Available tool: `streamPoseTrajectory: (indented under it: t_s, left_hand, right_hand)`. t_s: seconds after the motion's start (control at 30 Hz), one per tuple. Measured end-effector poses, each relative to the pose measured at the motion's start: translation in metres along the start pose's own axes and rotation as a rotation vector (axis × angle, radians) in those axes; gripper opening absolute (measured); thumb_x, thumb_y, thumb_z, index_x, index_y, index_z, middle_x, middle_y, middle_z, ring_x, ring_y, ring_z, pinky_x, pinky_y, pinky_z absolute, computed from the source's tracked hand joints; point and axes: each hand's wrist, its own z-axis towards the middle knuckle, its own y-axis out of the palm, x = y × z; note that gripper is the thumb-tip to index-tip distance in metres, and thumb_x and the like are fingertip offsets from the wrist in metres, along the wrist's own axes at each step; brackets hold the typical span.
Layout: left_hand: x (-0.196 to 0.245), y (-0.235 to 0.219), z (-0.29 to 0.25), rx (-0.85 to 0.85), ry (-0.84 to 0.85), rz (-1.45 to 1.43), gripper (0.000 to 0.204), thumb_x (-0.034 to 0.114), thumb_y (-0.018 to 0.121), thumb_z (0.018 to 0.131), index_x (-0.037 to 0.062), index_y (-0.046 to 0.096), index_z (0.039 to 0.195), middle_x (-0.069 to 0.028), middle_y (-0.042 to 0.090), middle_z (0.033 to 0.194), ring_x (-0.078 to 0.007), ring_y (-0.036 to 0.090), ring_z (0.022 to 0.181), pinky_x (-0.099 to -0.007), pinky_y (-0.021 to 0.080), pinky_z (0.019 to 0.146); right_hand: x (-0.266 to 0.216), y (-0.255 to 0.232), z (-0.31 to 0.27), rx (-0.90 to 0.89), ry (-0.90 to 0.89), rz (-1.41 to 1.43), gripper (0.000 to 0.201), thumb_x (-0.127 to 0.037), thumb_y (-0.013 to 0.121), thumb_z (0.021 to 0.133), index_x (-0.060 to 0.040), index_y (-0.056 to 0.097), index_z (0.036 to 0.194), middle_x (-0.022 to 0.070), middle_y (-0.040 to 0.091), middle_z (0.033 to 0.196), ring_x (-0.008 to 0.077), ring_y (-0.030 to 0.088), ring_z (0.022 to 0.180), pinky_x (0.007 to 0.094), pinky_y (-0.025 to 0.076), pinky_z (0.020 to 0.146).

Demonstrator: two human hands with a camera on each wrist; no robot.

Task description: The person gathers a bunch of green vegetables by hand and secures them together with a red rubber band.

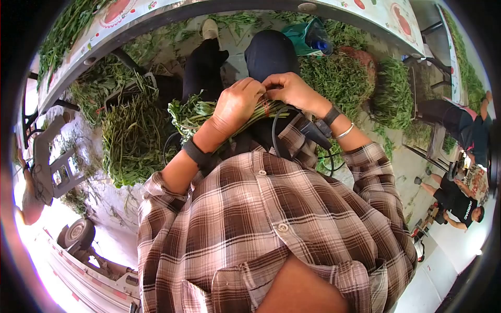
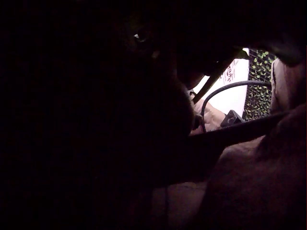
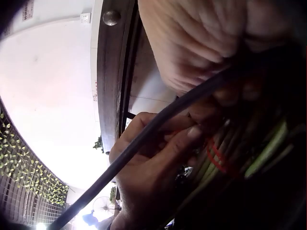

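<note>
A bunch of leafy green stems [image 1: 190, 116] lies across the person's lap in the head view, its leaves to the left and bare stems to the right. Over its middle, the left hand [image 1: 236, 107] grips the stems with bent fingers. Close against it, the right hand [image 1: 296, 94] has thumb and forefinger brought together at a red tie [image 3: 216, 155]. This tie loops round the stems in the right wrist view, with a thumb and fingers pinching its end. The left wrist view is mostly dark.
Heaps of cut greens lie left [image 1: 133, 135] and right [image 1: 334, 83] of the legs. A teal bag [image 1: 308, 39] sits beyond the knees, under a long table [image 1: 172, 13]. A black cable [image 3: 139, 143] hangs near the hands. Other people [image 1: 462, 201] are at far right.
</note>
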Motion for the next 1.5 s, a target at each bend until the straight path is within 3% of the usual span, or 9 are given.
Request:
streamPoseTrajectory:
  t_s: [0.37, 0.63, 0.93, 1.23, 1.27, 1.37, 1.4, 1.43, 1.5]
  left_hand:
    - [0.0, -0.001, -0.004, 0.011, -0.087, -0.074, 0.007, -0.001, 0.065, 0.074, 0.0012, 0.062, 0.08, -0.0115, 0.062, 0.081, -0.0296, 0.063, 0.076, -0.0347, 0.051, 0.068]
    - [0.006, -0.015, -0.01, -0.014, -0.178, -0.131, 0.007, -0.003, 0.065, 0.07, 0.0, 0.063, 0.076, -0.0109, 0.063, 0.081, -0.0269, 0.063, 0.08, -0.0336, 0.05, 0.073]
    - [0.0, -0.025, -0.012, -0.185, -0.239, -0.184, 0.007, 0.0, 0.067, 0.071, -0.0014, 0.064, 0.078, -0.0108, 0.063, 0.081, -0.0263, 0.062, 0.079, -0.0334, 0.05, 0.073]
    - [0.0, -0.027, -0.009, -0.219, -0.272, -0.256, 0.008, 0.01, 0.063, 0.076, 0.002, 0.066, 0.077, -0.0143, 0.063, 0.083, -0.0308, 0.063, 0.08, -0.0381, 0.05, 0.073]
    - [-0.005, -0.025, -0.011, -0.234, -0.281, -0.247, 0.02, 0.016, 0.067, 0.077, 0.0037, 0.066, 0.092, -0.0158, 0.064, 0.088, -0.0332, 0.063, 0.086, -0.0398, 0.05, 0.077]
    - [0.013, -0.025, -0.01, -0.195, -0.312, -0.131, 0.041, 0.024, 0.071, 0.075, 0.0058, 0.06, 0.11, -0.0162, 0.064, 0.094, -0.0356, 0.062, 0.093, -0.0421, 0.048, 0.083]
    - [0.018, -0.03, -0.008, -0.348, -0.366, -0.062, 0.056, 0.03, 0.075, 0.071, 0.007, 0.053, 0.118, -0.0159, 0.064, 0.099, -0.0372, 0.06, 0.098, -0.0438, 0.047, 0.086]
    - [0.016, -0.03, -0.005, -0.339, -0.354, -0.059, 0.056, 0.03, 0.075, 0.071, 0.007, 0.053, 0.118, -0.0159, 0.064, 0.099, -0.0372, 0.06, 0.098, -0.0438, 0.047, 0.086]
    - [0.013, -0.028, -0.002, -0.59, -0.378, 0.076, 0.052, 0.028, 0.076, 0.069, 0.0059, 0.057, 0.112, -0.0176, 0.063, 0.097, -0.036, 0.06, 0.096, -0.0426, 0.047, 0.084]
  right_hand:
    - [-0.01, 0.003, -0.002, 0.058, 0.005, -0.12, 0.012, -0.005, 0.065, 0.079, 0.0011, 0.067, 0.089, 0.004, 0.068, 0.079, 0.0082, 0.06, 0.074, 0.0245, 0.048, 0.07]
    - [-0.014, 0.004, -0.004, 0.114, 0.132, -0.027, 0.006, -0.004, 0.063, 0.077, -0.001, 0.066, 0.082, -0.0005, 0.061, 0.068, 0.0042, 0.048, 0.054, 0.0228, 0.037, 0.046]
    - [-0.014, 0.007, -0.007, 0.166, 0.13, -0.04, 0.006, -0.004, 0.061, 0.077, 0.0002, 0.064, 0.08, 0.0008, 0.06, 0.067, 0.0054, 0.047, 0.052, 0.024, 0.036, 0.046]
    - [-0.009, 0.007, -0.006, 0.182, 0.137, 0.036, 0.007, -0.004, 0.061, 0.078, 0.0005, 0.063, 0.082, 0.0014, 0.058, 0.066, 0.0058, 0.046, 0.05, 0.0244, 0.035, 0.045]
    - [-0.001, 0.003, -0.005, 0.135, 0.092, 0.052, 0.007, -0.005, 0.06, 0.081, 0.0001, 0.063, 0.085, 0.0005, 0.057, 0.067, 0.0051, 0.046, 0.051, 0.0233, 0.036, 0.046]
    - [-0.01, 0.006, -0.008, 0.14, 0.051, 0.141, 0.008, -0.004, 0.058, 0.086, -0.0007, 0.062, 0.092, -0.0023, 0.053, 0.069, 0.0032, 0.043, 0.054, 0.0207, 0.035, 0.048]
    - [-0.012, 0.002, -0.009, 0.117, 0.03, 0.153, 0.013, -0.007, 0.057, 0.088, -0.0001, 0.061, 0.098, -0.0012, 0.056, 0.074, 0.0043, 0.047, 0.057, 0.0204, 0.039, 0.051]
    - [-0.014, -0.002, -0.01, 0.121, 0.02, 0.142, 0.013, -0.007, 0.057, 0.088, -0.0001, 0.061, 0.098, -0.0012, 0.056, 0.074, 0.0043, 0.047, 0.057, 0.0204, 0.039, 0.051]
    - [-0.02, -0.006, -0.015, 0.233, -0.036, 0.153, 0.015, -0.009, 0.056, 0.09, 0.0001, 0.061, 0.1, -0.0005, 0.058, 0.077, 0.005, 0.05, 0.058, 0.0204, 0.041, 0.052]
